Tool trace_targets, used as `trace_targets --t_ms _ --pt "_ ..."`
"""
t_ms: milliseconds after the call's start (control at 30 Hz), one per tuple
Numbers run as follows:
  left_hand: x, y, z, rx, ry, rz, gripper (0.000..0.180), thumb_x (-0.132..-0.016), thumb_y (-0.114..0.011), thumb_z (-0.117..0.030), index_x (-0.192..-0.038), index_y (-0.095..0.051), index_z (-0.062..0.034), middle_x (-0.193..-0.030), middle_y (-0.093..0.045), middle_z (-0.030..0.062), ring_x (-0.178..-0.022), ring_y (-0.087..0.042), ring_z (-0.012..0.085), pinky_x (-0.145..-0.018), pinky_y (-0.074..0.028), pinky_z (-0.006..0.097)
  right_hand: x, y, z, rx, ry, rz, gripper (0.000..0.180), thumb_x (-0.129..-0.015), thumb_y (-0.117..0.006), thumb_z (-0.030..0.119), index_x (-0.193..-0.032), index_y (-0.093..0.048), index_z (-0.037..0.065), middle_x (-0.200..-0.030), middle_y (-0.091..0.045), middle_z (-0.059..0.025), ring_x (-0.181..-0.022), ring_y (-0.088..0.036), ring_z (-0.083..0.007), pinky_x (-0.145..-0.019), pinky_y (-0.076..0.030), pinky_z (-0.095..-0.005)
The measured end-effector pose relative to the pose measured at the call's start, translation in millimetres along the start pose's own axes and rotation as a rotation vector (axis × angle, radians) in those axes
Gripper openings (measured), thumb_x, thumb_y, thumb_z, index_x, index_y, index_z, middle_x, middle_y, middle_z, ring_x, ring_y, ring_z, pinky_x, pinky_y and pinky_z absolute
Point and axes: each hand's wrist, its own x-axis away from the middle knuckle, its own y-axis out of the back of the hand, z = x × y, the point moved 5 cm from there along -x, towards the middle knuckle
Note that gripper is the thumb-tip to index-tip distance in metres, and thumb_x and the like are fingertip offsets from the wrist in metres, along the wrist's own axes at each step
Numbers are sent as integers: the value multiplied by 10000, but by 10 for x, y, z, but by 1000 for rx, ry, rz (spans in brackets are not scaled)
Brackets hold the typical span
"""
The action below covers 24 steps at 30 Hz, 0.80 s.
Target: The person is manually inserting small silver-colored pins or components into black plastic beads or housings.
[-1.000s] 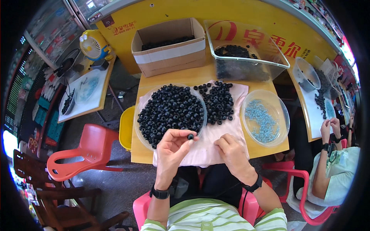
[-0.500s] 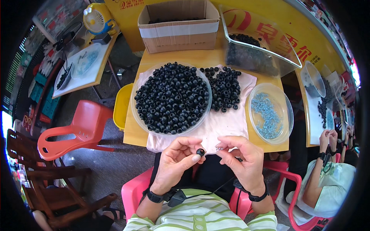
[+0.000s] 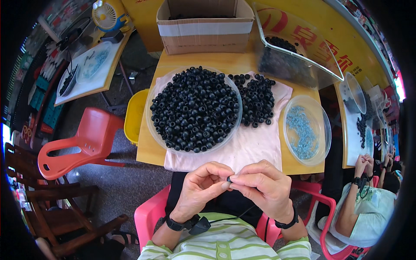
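In front of my lap, just beyond the table's near edge, my two hands meet fingertip to fingertip. My left hand [image 3: 200, 187] pinches a small black bead-like piece with a hole [image 3: 229, 178], mostly covered by fingers. My right hand [image 3: 268, 190] has thumb and forefinger pressed together against that piece; whatever it holds is hidden. Beyond them, a round clear tub [image 3: 149, 129] is heaped with similar black pieces [image 3: 195, 108]. More black pieces [image 3: 258, 102] lie loose on a pale pink cloth [image 3: 260, 149]. To the right, a clear oval tub [image 3: 321, 145] holds tiny bluish see-through pieces [image 3: 301, 133].
At the table's back stand a cardboard box [image 3: 203, 41] and a clear bin [image 3: 303, 65] with black pieces. A yellow tub [image 3: 135, 117] and a red chair [image 3: 93, 138] are on the left. Another person [image 3: 368, 208] sits close on my right.
My right hand has moved left until its fingertips touch the black piece in my left hand. The tiny shiny bits seen in its fingers earlier are now hidden. The view has shifted slightly.
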Motion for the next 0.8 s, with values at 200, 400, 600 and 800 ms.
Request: trace_targets --t_ms 200,400,600,800 --pt "-27 92 172 478 158 76 150 -909 -609 -28 -1058 -610 -22 -1089 -610 79 -987 -604 139 -874 -508 299 -83 -154 55 122 136 -10 357 -698 -795 40 -1045 -716 55 -992 -653 -64 -789 -634 -184 -624 -536 -261" --pt "-69 223 212 709 173 -27 125 -892 -636 -94 -999 -589 -50 -1063 -597 63 -991 -589 141 -879 -499 291 -332 -253 -16 51 68 98 351 -751 -772 111 -1090 -690 70 -998 -646 -73 -806 -637 -216 -635 -540 -289" --pt "-151 311 92 654 77 38 164 -851 -663 -88 -990 -587 -45 -920 -545 97 -770 -521 148 -694 -429 266 -991 -287 -393 338 2 53 190 -786 -695 52 -973 -657 50 -848 -593 -84 -800 -616 -262 -652 -511 -355" --pt "-140 325 81 565 75 -6 161 -834 -661 -84 -969 -579 -54 -882 -529 91 -726 -505 144 -637 -416 253 -1256 -592 -771 583 45 128 152 -783 -677 33 -929 -660 72 -861 -602 -39 -804 -625 -228 -638 -520 -340"
